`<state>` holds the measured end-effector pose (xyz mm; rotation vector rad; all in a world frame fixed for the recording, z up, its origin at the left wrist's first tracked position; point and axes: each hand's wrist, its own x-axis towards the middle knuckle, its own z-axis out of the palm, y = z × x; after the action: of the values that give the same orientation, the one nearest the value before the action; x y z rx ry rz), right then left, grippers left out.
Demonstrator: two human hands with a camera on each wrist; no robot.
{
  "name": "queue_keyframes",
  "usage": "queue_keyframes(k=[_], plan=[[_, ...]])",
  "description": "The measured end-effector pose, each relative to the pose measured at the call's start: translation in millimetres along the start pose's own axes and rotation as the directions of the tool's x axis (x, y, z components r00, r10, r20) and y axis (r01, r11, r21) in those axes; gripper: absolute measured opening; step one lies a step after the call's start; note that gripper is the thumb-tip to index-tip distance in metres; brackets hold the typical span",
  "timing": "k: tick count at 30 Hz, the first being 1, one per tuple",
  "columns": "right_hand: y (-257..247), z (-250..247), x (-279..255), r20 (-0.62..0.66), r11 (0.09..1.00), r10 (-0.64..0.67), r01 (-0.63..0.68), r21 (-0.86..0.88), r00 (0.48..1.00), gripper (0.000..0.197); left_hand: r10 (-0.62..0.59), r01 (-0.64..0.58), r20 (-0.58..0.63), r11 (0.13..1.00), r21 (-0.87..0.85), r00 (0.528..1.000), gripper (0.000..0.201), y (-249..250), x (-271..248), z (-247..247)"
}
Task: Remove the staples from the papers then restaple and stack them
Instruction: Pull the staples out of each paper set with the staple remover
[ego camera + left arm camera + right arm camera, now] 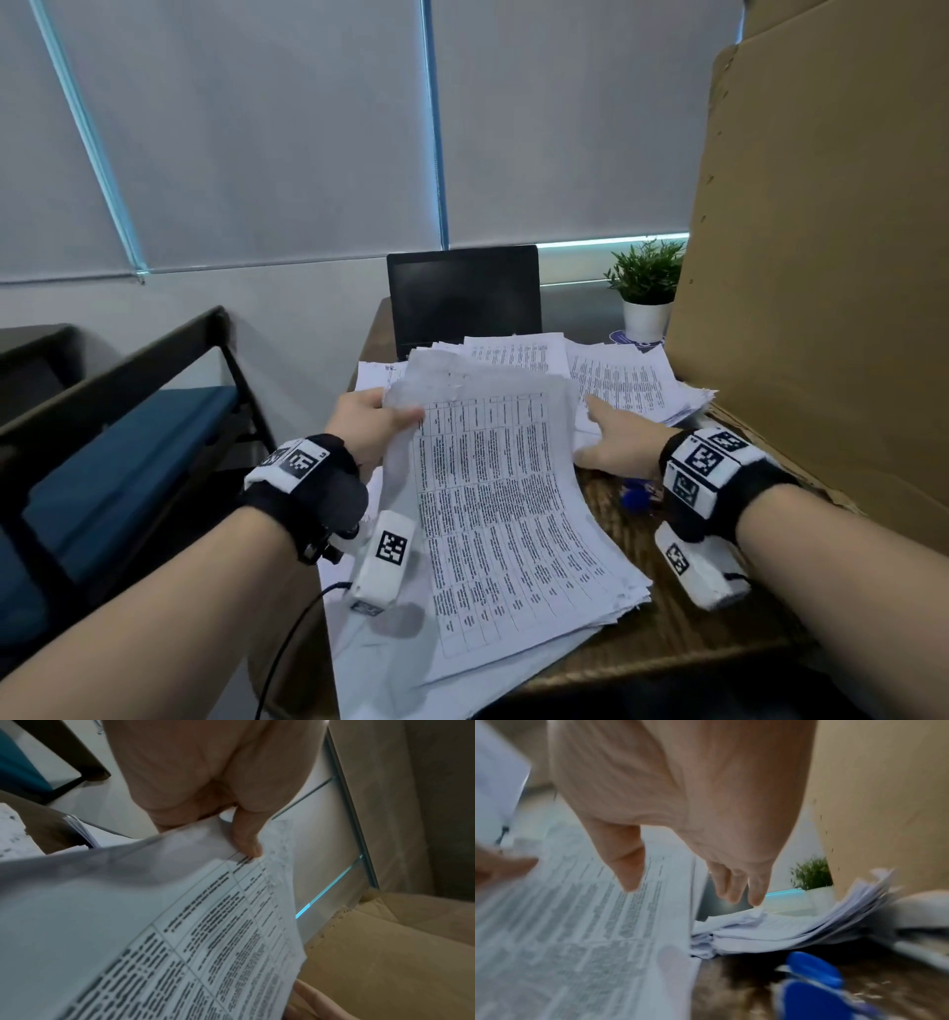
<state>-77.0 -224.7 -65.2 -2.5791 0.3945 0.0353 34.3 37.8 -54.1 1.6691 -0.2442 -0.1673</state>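
My left hand point(377, 416) pinches the top left corner of a printed paper set point(506, 509), thumb point(248, 841) on the front sheet, and lifts that end off the desk. The sheets point(205, 933) carry tables of small text. My right hand point(613, 437) hovers open just right of the lifted set, fingers point(739, 888) straight and spread, holding nothing. Below that hand a blue staple remover point(811, 981) lies on the wood, seen as a blue patch point(637, 496) in the head view. A thick pile of papers point(637, 380) lies beyond the right hand.
A closed-screen dark laptop point(464, 298) stands at the back of the wooden desk point(683, 627). A potted plant point(647, 288) sits back right. A tall cardboard box point(821, 257) walls the right side. Loose sheets point(411, 683) overhang the front edge. A blue-cushioned bench point(118, 462) is left.
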Motion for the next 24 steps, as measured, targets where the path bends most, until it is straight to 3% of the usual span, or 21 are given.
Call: queue_keyframes(k=[2, 4, 6, 8, 11, 13, 15, 18, 21, 24], plan=[[-12, -1, 7, -0.019, 0.951, -0.090, 0.091, 0.296, 0.996, 0.078, 0.029, -0.029, -0.006, 0.993, -0.112, 1.000, 0.012, 6, -4, -5], [-26, -4, 8, -0.137, 0.838, -0.066, 0.130, 0.529, 0.988, 0.070, 0.079, -0.085, -0.043, 0.982, -0.167, 0.996, 0.014, 15, -7, -8], [-43, -10, 4, -0.274, 0.719, -0.051, 0.225, 0.657, 0.960, 0.055, 0.165, -0.183, -0.119, 0.971, -0.156, 0.979, 0.014, 31, -13, -9], [-62, -21, -4, -0.410, 0.641, -0.056, 0.348, 0.684, 0.910, 0.042, 0.265, -0.291, -0.227, 0.952, -0.091, 0.937, 0.011, 52, -17, -13], [-95, -38, -19, -0.601, 0.554, -0.053, 0.524, 0.647, 0.798, 0.043, 0.346, -0.375, -0.342, 0.927, -0.021, 0.874, 0.019, 86, -22, -18], [-112, -41, -25, -0.674, 0.534, -0.055, 0.592, 0.604, 0.737, 0.037, 0.404, -0.432, -0.369, 0.902, 0.008, 0.837, 0.014, 99, -25, -16], [-118, -36, -29, -0.698, 0.549, -0.076, 0.614, 0.567, 0.712, 0.026, 0.459, -0.462, -0.373, 0.883, 0.088, 0.807, 0.016, 99, -29, -10], [-106, -16, -30, -0.598, 0.606, -0.091, 0.521, 0.601, 0.796, 0.023, 0.375, -0.346, -0.320, 0.927, 0.145, 0.870, 0.036, 72, -27, -9], [-86, 3, -26, -0.488, 0.686, -0.095, 0.412, 0.600, 0.868, 0.026, 0.252, -0.227, -0.273, 0.966, 0.121, 0.928, 0.030, 40, -21, -16], [-73, 14, -20, -0.420, 0.722, -0.082, 0.345, 0.601, 0.904, 0.019, 0.209, -0.204, -0.251, 0.978, 0.048, 0.945, 0.018, 25, -23, -20]])
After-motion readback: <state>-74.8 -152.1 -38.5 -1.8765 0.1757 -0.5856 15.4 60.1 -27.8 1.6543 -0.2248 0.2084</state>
